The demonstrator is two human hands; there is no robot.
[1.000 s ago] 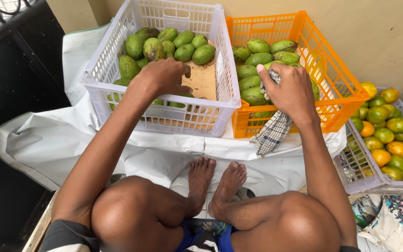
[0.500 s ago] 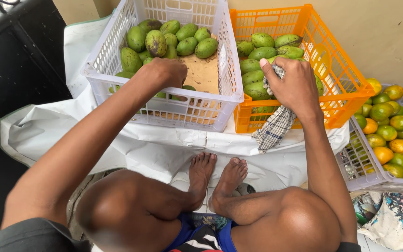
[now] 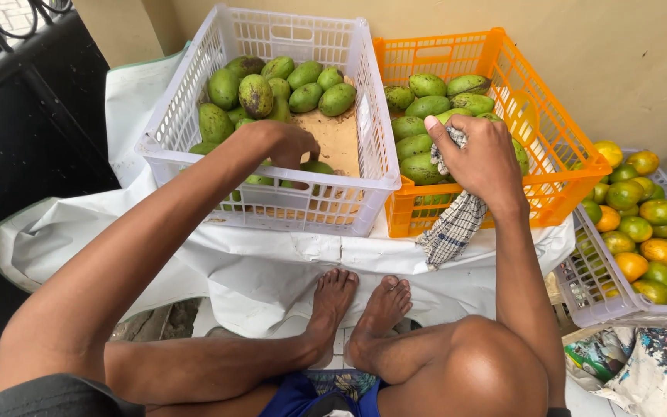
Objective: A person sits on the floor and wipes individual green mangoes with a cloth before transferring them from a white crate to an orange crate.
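Smooth oval green mangoes (image 3: 308,95) fill lattice plastic crates (image 3: 194,116); right hand (image 3: 482,160) grips checkered cloth (image 3: 452,228).

Left hand (image 3: 283,143) dropped lower into the white crate (image 3: 272,202), onto near green mangoes (image 3: 310,167). Right hand (image 3: 482,158) with checked cloth (image 3: 453,228) lifted slightly over the orange crate (image 3: 557,166).

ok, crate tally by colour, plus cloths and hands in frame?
White crates: 2, the white crate that the left hand reaches into, and the white crate of orange and green fruit at the right edge.
Orange crates: 1, the orange crate of green mangoes.
Checked cloths: 1, the checked cloth gripped in the right hand.
Hands: 2.
Total: 6.
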